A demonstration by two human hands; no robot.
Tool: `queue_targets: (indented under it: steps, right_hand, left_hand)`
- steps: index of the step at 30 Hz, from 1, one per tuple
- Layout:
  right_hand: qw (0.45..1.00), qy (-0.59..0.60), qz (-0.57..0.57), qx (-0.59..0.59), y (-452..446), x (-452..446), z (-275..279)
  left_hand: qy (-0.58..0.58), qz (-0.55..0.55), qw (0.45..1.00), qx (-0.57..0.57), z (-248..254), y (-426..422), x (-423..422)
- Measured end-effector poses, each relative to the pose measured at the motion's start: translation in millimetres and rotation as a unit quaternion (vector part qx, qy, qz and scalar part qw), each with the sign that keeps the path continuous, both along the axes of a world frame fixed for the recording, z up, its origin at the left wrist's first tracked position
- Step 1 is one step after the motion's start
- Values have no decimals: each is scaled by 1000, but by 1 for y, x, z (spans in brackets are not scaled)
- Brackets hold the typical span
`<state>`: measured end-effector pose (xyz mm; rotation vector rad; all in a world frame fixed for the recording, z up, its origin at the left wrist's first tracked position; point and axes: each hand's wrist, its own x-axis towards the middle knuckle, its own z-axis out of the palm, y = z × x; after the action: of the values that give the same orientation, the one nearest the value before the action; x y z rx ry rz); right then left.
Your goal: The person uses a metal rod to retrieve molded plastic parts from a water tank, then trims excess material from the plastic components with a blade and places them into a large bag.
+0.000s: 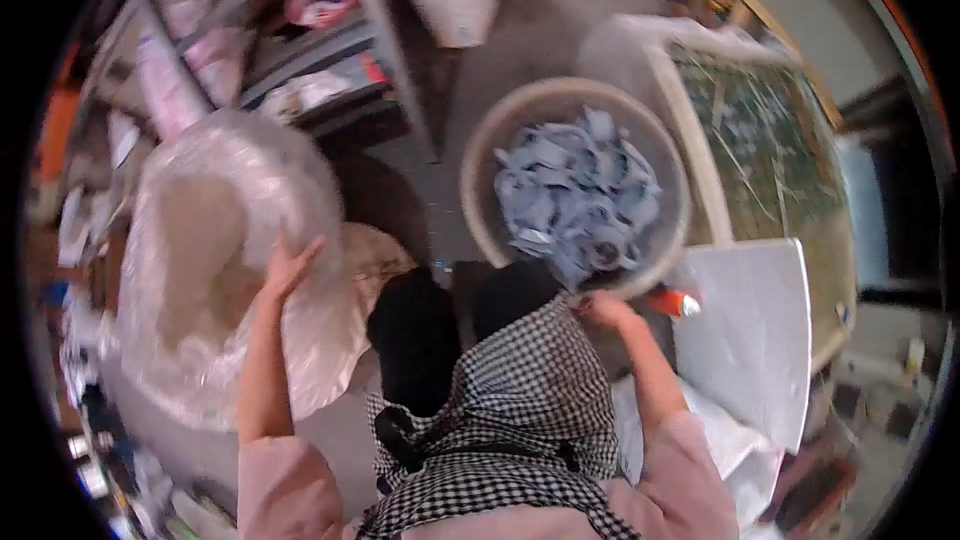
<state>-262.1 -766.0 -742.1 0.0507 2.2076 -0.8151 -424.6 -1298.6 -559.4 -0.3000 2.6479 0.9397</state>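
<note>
My left hand is at the right inner side of a large clear plastic bag, its fingers spread and nothing held in them. At the near edge of a round tub, my right hand has its fingers curled by the checkered apron; what it grips, if anything, is too small to make out. Many grey-blue curved pieces fill the tub. Just right of my right hand lies an orange and white object.
A grey metal rack stands beyond the bag. A large pale-framed panel or tray lies right of the tub, with a white board nearer. A brown sack lies beside the bag.
</note>
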Motion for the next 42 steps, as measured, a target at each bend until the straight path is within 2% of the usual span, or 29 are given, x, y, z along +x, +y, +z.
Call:
queue_targets:
  steps: [2,3,4,5,6,7,8,11,13,14,15,16,17,18,19,21,22,24,26,28,30,31,32,33,34,35,36,39,42]
  right_hand:
    - [986,147,-75,10,-22,-55,63]
    - [982,183,-45,6,-48,-84,113]
    - [969,244,-2,-32,-71,-110,141]
    - [926,370,43,-68,-102,-135,152]
    - [916,389,68,-72,-154,-152,194]
    - [862,476,143,-100,-198,-174,204]
    - [804,542,217,-115,-247,-190,216]
    - [709,581,360,-173,-376,-214,207]
    - [633,614,462,-93,-435,-220,205]
    - [631,612,467,-100,-450,-227,197]
    - [637,590,496,-19,-462,-231,191]
    - [638,563,522,63,-473,-236,183]
    - [637,560,526,60,-476,-242,174]
    - [704,460,527,125,-470,-252,165]
    - [758,352,515,190,-465,-260,155]
    - [789,314,499,171,-460,-261,111]
    - [815,280,482,157,-452,-258,87]
    - [813,288,477,172,-446,-254,62]
    - [840,260,466,96,-451,-266,41]
    - [832,309,460,-12,-437,-265,68]
    - [802,408,341,-273,-397,-246,125]
    - [815,414,286,-286,-370,-243,144]
    - [824,419,233,-302,-338,-237,156]
    - [864,400,176,-251,-300,-239,157]
    - [877,431,125,-169,-260,-231,135]
    - [889,454,42,-48,-220,-227,104]
    - [933,327,28,149,-177,-228,55]
    - [784,508,61,350,-118,-169,-30]
    - [774,535,154,301,-92,-154,-66]
  left_hand:
    - [37,-43,997,-59,-30,-9,13]
    - [48,-58,994,-82,-43,-9,18]
    - [-17,-62,997,-43,-28,11,20]
    - [-38,-54,997,-28,-46,14,17]
    - [-18,-48,999,-4,-46,15,24]
    - [64,-79,993,-58,-72,3,21]
    - [19,-78,993,-82,-44,16,26]
    - [43,-92,993,-53,-35,-7,41]
    - [-49,-67,994,69,-13,-49,53]
    - [-47,27,998,32,14,-64,64]
    - [-45,120,992,-8,36,-77,78]
    - [-107,61,978,-169,28,-100,100]
    - [-167,-3,932,-322,14,-118,126]
    - [-298,-28,919,-258,4,-124,149]
    - [-279,-38,916,-286,-35,-126,192]
    - [-219,23,945,-242,-98,-123,249]
    - [-221,9,946,-238,-102,-122,250]
    - [-269,1,927,-261,-119,-117,226]
    - [-196,5,942,-273,-156,-138,231]
    - [-184,27,950,-252,-116,-119,207]
    - [-126,66,963,-228,-103,-120,200]
    - [-128,51,964,-226,-98,-120,196]
    - [-51,76,979,-183,-94,-121,197]
    - [28,102,985,-138,-90,-119,194]
    - [39,99,986,-131,-98,-107,197]
    - [100,131,972,-167,-87,-87,192]
    - [154,162,953,-204,-73,-68,184]
    - [221,119,933,-258,-37,-28,161]
    - [245,59,932,-262,-18,-1,142]
